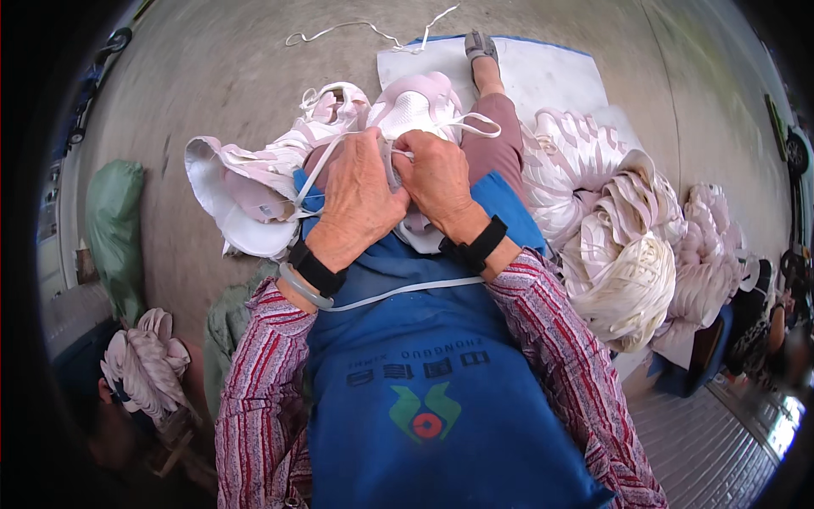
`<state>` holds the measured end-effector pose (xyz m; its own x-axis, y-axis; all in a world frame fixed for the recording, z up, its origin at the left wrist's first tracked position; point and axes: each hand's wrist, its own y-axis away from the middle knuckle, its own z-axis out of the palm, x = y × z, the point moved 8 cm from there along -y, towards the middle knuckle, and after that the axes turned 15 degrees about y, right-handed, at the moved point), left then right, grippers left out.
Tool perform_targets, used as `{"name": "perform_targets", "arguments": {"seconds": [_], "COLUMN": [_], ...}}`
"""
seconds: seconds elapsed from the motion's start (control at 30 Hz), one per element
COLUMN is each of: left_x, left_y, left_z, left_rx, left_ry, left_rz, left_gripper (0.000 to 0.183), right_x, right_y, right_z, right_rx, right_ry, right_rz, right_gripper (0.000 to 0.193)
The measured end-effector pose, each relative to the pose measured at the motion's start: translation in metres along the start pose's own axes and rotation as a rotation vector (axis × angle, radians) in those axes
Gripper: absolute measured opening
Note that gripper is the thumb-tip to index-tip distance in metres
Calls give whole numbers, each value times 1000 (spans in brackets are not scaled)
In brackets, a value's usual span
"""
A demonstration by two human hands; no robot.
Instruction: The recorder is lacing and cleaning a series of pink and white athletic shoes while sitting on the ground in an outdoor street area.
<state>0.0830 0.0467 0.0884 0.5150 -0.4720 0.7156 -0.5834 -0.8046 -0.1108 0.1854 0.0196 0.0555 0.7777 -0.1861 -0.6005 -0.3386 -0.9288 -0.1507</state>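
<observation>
A white-and-pink shoe upper (417, 103) lies across my lap, its toe pointing away from me. Over its opening my two hands almost meet. My right hand (437, 176) is closed, pinching a white shoelace (480, 130) whose loop hangs out to the right of the upper. Just beside it, my left hand (360, 197) is closed too, with a strand of lace running from its fingers down to the left; the fingertips are partly hidden. Left of my hands, more joined shoe uppers (254, 182) rest against my leg, with laces in some of them.
Bundled shoe uppers (564, 170) are piled at my right, with a hank of cream laces (632, 284). A loose lace (373, 28) lies on the floor ahead, near a white sheet (543, 76) under my foot. A green sack (116, 237) stands at left; another person (767, 327) is far right.
</observation>
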Motion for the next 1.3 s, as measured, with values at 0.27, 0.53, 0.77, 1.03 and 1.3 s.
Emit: {"name": "perform_targets", "arguments": {"seconds": [0.27,0.53,0.77,1.03,1.3], "left_x": [-6,-24,-15,10,0], "left_y": [-6,-19,-2,60,60], "left_z": [6,0,-2,12,37], "left_rx": [31,-101,-12,-200,-291], "left_ry": [-36,95,223,-259,-490], "left_rz": [96,-173,-70,111,107], "left_gripper": [41,31,33,79,81], "right_x": [1,1,-10,10,-4], "right_y": [-4,-1,-5,24,-30], "right_z": [2,6,0,-84,-57], "right_rx": [-8,14,-80,-587,-35], "right_ry": [43,116,284,-315,-394], "right_rz": [-15,-81,-183,-78,-163], "right_gripper": [17,15,13,16,21]}}
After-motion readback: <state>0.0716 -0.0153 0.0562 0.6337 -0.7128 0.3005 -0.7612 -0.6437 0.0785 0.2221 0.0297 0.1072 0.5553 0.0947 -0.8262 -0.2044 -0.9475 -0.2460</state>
